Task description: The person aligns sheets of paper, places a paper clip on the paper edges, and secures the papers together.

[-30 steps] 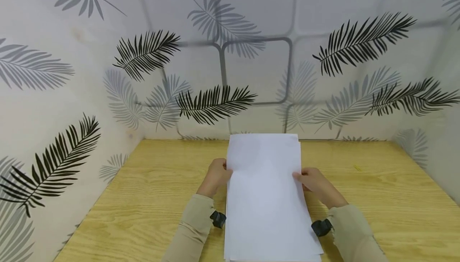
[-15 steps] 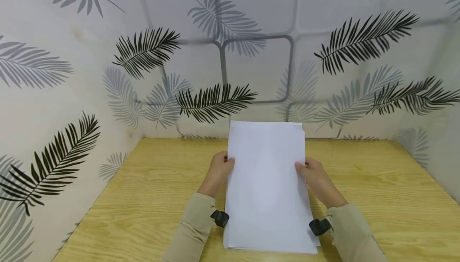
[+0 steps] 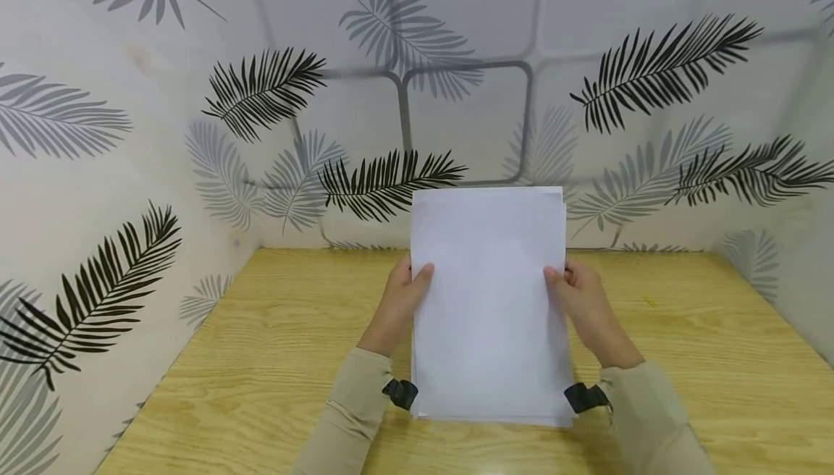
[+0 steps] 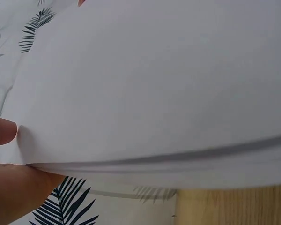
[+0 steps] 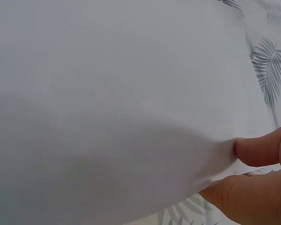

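A stack of white paper sheets (image 3: 490,308) is held up in front of the person, its edges slightly out of line. The left hand (image 3: 399,300) pinches the left edge, thumb on the front, other fingers behind. On the opposite edge the right hand (image 3: 591,310) grips in the same way. In the left wrist view the paper (image 4: 145,84) shows separate layers along its edge, beside the left hand (image 4: 18,187). The right wrist view shows the right hand (image 5: 257,187) pinching the sheets (image 5: 122,103) between thumb and finger.
A wood-grain table (image 3: 274,330) lies beneath the hands. Behind it and at the sides hangs a pale covering (image 3: 469,127) printed with grey and black leaves. One small yellow bit (image 3: 649,302) lies on the table at the right.
Both hands have raised the paper stack; its top edge now stands higher against the leaf-patterned backdrop, and its bottom edge has come up into view. The grip on both sides remains.
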`<state>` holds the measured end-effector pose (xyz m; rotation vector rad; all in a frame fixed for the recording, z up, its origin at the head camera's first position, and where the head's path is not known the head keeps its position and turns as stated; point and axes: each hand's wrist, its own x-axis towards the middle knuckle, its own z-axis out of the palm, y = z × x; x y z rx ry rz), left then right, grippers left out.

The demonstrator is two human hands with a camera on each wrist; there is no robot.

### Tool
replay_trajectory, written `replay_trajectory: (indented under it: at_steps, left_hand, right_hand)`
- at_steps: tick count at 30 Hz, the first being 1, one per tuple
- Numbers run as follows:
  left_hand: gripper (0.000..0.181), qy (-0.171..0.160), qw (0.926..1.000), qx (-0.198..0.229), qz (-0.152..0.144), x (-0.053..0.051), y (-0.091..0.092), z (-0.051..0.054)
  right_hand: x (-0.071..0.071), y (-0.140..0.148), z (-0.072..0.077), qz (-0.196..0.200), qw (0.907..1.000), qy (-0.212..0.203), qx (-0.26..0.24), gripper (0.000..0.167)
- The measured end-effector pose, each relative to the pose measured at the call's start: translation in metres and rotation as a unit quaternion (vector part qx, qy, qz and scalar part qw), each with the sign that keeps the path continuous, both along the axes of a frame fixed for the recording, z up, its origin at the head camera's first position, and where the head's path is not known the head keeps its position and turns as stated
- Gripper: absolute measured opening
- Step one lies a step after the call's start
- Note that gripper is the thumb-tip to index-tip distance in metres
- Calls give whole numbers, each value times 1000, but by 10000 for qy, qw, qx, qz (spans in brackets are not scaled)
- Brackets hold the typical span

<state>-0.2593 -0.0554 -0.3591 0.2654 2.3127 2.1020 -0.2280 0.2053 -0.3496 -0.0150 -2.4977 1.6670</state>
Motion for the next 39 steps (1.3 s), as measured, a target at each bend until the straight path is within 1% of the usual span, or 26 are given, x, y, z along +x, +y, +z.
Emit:
replay_trajectory:
  at_steps: [4,6,9,11,13,16,20,22,23,25,27,31,34,39]
  left_hand:
    - [40,106,9995,113,-261,3,-3,5]
    - [42,136,9993,124,-338,5,-3,8]
    - [42,308,9987,30,-404,7,-3,11]
    - [40,464,9982,-55,-382,8,-1,12]
    - [37,699,9970,-110,-316,8,0,13]
    - [32,1210,9924,-143,-160,8,2,13]
    - [31,1993,9799,-80,11,8,4,14]
    - [32,2262,9740,-31,80,8,6,14]
    - [33,2342,9721,-13,123,8,6,13]
    - [33,2446,9694,-6,219,7,8,12]
    - [32,2476,9684,23,313,7,10,11]
    - [30,2492,9676,100,400,4,12,8]
    - [28,2528,9666,127,408,2,13,5]
    - [28,2573,9655,269,290,0,13,1]
  right_hand:
    - [2,-1,10,-160,9997,192,-85,41]
    - [2,-1,13,-259,9991,315,-108,40]
    - [3,-3,16,-431,9972,606,-98,36]
    - [4,-5,17,-526,9951,834,-77,33]
    - [5,-7,17,-592,9919,1120,-124,29]
    - [6,-10,16,-583,9853,1582,-273,25]
    - [9,-14,17,-526,9722,2234,-475,20]
    - [10,-17,16,-505,9642,2532,-602,18]
    - [10,-18,16,-524,9610,2639,-633,18]
    - [9,-20,15,-535,9556,2811,-698,19]
    - [9,-22,13,-553,9517,2925,-748,20]
    - [8,-24,10,-583,9472,3061,-757,22]
    - [7,-25,7,-589,9474,3053,-756,22]
    - [6,-25,2,-543,9521,2944,-624,22]
